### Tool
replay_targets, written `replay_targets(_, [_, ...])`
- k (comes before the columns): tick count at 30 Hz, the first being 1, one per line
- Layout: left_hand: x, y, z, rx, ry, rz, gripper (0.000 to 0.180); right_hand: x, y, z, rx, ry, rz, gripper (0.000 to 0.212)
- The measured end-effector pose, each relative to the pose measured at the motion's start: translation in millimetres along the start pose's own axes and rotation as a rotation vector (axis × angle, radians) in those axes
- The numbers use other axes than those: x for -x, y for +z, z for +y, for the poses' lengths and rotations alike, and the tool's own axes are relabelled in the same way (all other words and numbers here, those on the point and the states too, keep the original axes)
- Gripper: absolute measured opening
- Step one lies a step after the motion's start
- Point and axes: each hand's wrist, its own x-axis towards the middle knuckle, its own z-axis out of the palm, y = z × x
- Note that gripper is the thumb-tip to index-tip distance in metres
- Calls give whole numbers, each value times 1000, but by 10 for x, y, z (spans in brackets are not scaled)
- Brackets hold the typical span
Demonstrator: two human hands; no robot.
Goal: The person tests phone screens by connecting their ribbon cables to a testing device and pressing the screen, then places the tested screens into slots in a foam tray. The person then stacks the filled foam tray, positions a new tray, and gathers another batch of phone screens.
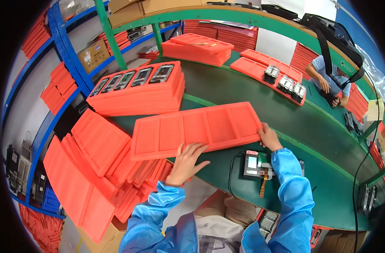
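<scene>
A red foam tray (218, 125) with several shallow rectangular compartments lies tilted across the near side of the green bench. Gripping its right end is my right hand (268, 137), with the fingers on the edge. My left hand (187, 163) touches the tray's near edge, its fingers stretched out and the thumb held apart. No parts show inside the compartments. Just below my right hand, a small test device (252, 163) with a lit screen sits on the bench, with an orange ribbon cable (263, 185) and a black cord.
Behind the tray stands a red tray stack (137, 101) whose top holds several framed modules. Loose red trays (87, 181) pile up at the left, over a cardboard box. Farther back are more trays and metal-framed modules (286, 83). A co-worker (327, 80) handles a dark object at far right.
</scene>
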Motion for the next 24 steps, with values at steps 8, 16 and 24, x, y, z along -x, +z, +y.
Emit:
replay_targets(8, [-41,89,-202,98,-29,101,38,443,-135,-80,628,-236,65,46])
replay_targets(16, [6,160,-266,40,-86,116,28,360,-20,29,684,-297,27,52])
replay_targets(24, [-159,223,-129,-37,-61,81,31,926,-660,-355,377,-451,87,45])
